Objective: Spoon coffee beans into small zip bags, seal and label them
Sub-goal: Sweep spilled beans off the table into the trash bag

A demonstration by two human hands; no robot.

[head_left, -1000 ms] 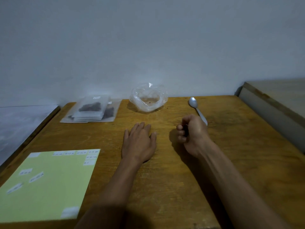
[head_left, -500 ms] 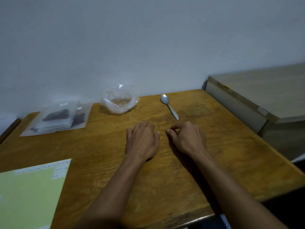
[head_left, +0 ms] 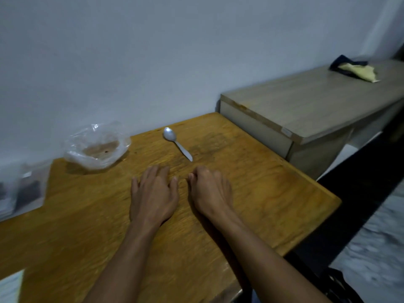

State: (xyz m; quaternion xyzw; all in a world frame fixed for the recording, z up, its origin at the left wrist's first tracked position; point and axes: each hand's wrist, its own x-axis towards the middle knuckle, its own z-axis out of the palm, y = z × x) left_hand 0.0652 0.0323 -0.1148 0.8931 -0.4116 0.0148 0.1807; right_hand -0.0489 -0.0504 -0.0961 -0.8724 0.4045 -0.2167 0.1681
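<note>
- Left hand (head_left: 153, 193): palm down on the brown wooden desk (head_left: 273, 193), fingers (head_left: 157, 173) straight and relaxed, holding nothing.
- Right hand (head_left: 211, 191): beside the left without touching it, knuckles up, fingers (head_left: 215, 174) loosely bent against the desk, holding nothing.
- Small silver metal spoon (head_left: 177, 143): just beyond the right hand, bowl toward the wall, handle tip pointing back at the hands. Judged light, rigid and somewhat slick; best pinched mid-handle, where it can be tipped up off the flat wood.
- Crumpled clear plastic bag of coffee beans (head_left: 97, 147): beyond the left hand, near the wall, mouth open, with only brownish residue and perhaps one dark bean visible inside. Judged soft, nearly weightless and inclined to collapse; hold it by the rim to keep the mouth wide.
- Small clear zip bags with dark contents (head_left: 24, 189): stacked at the far left desk edge, blurred. Judged thin, slippery film; pinch along the zip strip. Whether they are sealed or labelled cannot be told.
- Pale sheet corner (head_left: 11, 287): bottom left, mostly cut off.
- Grey-brown low cabinet (head_left: 317, 110): to the right of the desk, carrying a yellow and dark cloth bundle (head_left: 356, 69).
</note>
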